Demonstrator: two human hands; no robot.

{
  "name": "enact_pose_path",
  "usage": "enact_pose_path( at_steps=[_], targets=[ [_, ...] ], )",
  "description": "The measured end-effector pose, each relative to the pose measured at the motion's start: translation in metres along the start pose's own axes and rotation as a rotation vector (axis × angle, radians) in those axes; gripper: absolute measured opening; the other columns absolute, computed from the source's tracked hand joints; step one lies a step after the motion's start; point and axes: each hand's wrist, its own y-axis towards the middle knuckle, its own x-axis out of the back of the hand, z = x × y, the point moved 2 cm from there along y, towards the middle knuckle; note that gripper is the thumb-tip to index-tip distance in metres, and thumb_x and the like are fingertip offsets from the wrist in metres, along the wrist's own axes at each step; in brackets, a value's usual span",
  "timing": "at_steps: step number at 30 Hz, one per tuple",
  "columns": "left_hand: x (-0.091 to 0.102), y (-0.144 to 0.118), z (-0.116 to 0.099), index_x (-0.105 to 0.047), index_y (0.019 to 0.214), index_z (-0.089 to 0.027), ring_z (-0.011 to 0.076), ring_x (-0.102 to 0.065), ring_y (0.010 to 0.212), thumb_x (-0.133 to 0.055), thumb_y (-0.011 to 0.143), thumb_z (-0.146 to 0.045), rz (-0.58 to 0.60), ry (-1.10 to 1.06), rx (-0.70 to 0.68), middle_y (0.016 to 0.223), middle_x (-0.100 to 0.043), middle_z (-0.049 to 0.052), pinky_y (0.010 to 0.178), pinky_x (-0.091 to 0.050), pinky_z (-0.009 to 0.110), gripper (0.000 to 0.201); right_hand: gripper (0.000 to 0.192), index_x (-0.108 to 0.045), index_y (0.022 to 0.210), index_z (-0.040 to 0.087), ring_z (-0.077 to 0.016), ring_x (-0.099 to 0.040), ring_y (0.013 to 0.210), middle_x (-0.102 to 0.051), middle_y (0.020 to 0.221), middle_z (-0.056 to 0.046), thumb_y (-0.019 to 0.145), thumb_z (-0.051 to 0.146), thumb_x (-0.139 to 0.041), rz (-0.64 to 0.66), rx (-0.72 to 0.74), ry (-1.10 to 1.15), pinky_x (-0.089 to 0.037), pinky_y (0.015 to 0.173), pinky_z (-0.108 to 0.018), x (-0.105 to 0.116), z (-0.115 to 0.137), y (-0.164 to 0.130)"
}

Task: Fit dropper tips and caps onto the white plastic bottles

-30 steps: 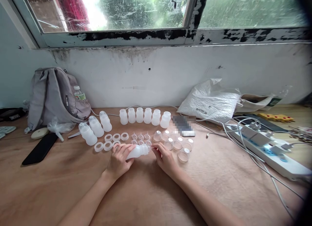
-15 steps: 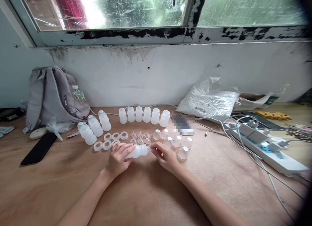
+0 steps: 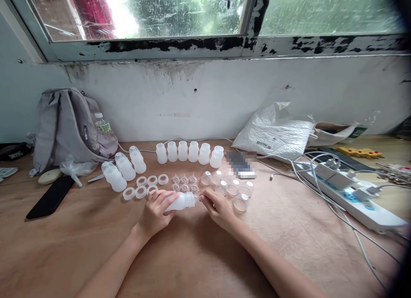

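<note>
My left hand is wrapped round a milky baby bottle, tipped on its side with the threaded neck facing right. At its mouth, my right hand pinches a small clear nipple, mostly hidden by the fingertips. Just behind the hands lie several clear nipples in two rows. White collar rings lie to their left, one partly covered by my left hand. To the right are several clear domed caps.
Several open bottles stand in a row at the back; three assembled-looking bottles stand to the left. A black phone and backpack are far left. On the right are a white plastic bag, power strip and cables.
Almost nothing differs. Both hands stay at the bottle's mouth, with only a very slight shift of the bottle and fingers.
</note>
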Motion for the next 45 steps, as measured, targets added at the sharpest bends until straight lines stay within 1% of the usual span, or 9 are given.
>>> enact_pose_path(
  at_steps=[5,11,18,21,24,28,33,39,45],
  targets=[
    [0.0,-0.001,-0.001,-0.052,0.11,-0.023,0.0207,-0.054,0.09,-0.055,0.069,-0.01,0.002,-0.012,-0.012,0.1,-0.063,0.004,0.082,-0.036,0.036,0.043,0.039,-0.033,0.055,0.019,-0.0094,-0.036,0.046,-0.036,0.05,0.004,0.091,0.033,-0.027,0.082,-0.119,0.066,-0.027,0.048,-0.023,-0.004,0.001,0.0],
    [-0.001,-0.001,-0.001,-0.053,0.111,-0.022,0.0202,-0.054,0.09,-0.055,0.071,-0.014,0.014,-0.01,-0.001,0.1,-0.063,0.005,0.082,-0.037,0.035,0.041,0.022,-0.04,0.072,0.02,-0.0105,-0.042,0.055,-0.045,0.062,0.004,0.088,0.035,-0.038,0.099,-0.094,0.12,-0.03,0.053,-0.022,0.003,0.009,0.0],
    [-0.006,-0.003,-0.004,-0.049,0.116,-0.021,0.0206,-0.056,0.088,-0.056,0.071,-0.016,0.035,-0.058,-0.024,0.099,-0.063,0.005,0.081,-0.04,0.036,0.046,0.037,-0.038,0.059,0.019,-0.0094,-0.036,0.048,-0.037,0.052,0.004,0.09,0.038,-0.03,0.111,-0.166,0.122,-0.028,0.048,-0.023,0.002,0.005,0.001],
    [-0.006,-0.003,-0.004,-0.047,0.119,-0.021,0.021,-0.056,0.089,-0.056,0.072,-0.02,0.067,-0.106,0.013,0.101,-0.062,0.007,0.08,-0.043,0.036,0.048,0.025,-0.05,0.087,0.019,-0.01,-0.046,0.054,-0.053,0.07,0.001,0.086,0.041,-0.04,0.153,-0.153,0.187,-0.036,0.051,-0.022,0.004,0.008,0.001],
    [-0.006,-0.004,-0.004,-0.046,0.12,-0.021,0.0197,-0.057,0.088,-0.056,0.071,-0.02,0.091,-0.149,0.038,0.102,-0.061,0.007,0.077,-0.046,0.032,0.049,0.036,-0.045,0.11,0.021,-0.0113,-0.053,0.064,-0.058,0.092,-0.004,0.08,0.042,-0.051,0.232,-0.113,0.287,-0.042,0.056,-0.022,0.004,0.012,0.0],
    [-0.007,-0.004,-0.007,-0.045,0.121,-0.021,0.019,-0.058,0.086,-0.057,0.072,-0.021,0.115,-0.184,0.01,0.101,-0.061,0.007,0.075,-0.049,0.03,0.05,0.03,-0.057,0.088,0.017,-0.0121,-0.052,0.06,-0.059,0.07,-0.002,0.085,0.042,-0.043,0.195,-0.185,0.219,-0.041,0.055,-0.024,0.005,0.012,0.0],
    [-0.009,-0.005,-0.012,-0.044,0.121,-0.019,0.0195,-0.058,0.09,-0.057,0.071,-0.022,0.118,-0.245,0.05,0.102,-0.06,0.008,0.077,-0.05,0.03,0.051,0.041,-0.053,0.107,0.02,-0.0119,-0.056,0.064,-0.061,0.092,-0.004,0.073,0.043,-0.06,0.241,-0.17,0.398,-0.044,0.056,-0.023,0.005,0.016,0.0],
    [-0.011,-0.005,-0.016,-0.045,0.122,-0.019,0.0197,-0.059,0.086,-0.056,0.073,-0.023,0.119,-0.152,-0.022,0.1,-0.061,0.008,0.074,-0.051,0.031,0.05,0.045,-0.057,0.06,0.015,-0.0075,-0.042,0.033,-0.047,0.04,0.003,0.083,0.05,-0.04,0.205,-0.374,0.325,-0.032,0.036,-0.019,-0.002,0.01,-0.005],
    [-0.009,-0.002,-0.012,-0.046,0.12,-0.016,0.0182,-0.058,0.09,-0.061,0.071,-0.023,0.164,-0.317,0.085,0.101,-0.06,0.008,0.078,-0.051,0.028,0.052,0.04,-0.056,0.105,0.021,-0.0117,-0.057,0.066,-0.061,0.098,-0.005,0.071,0.04,-0.063,0.24,-0.184,0.411,-0.046,0.057,-0.022,0.007,0.021,-0.001]
  ],
)
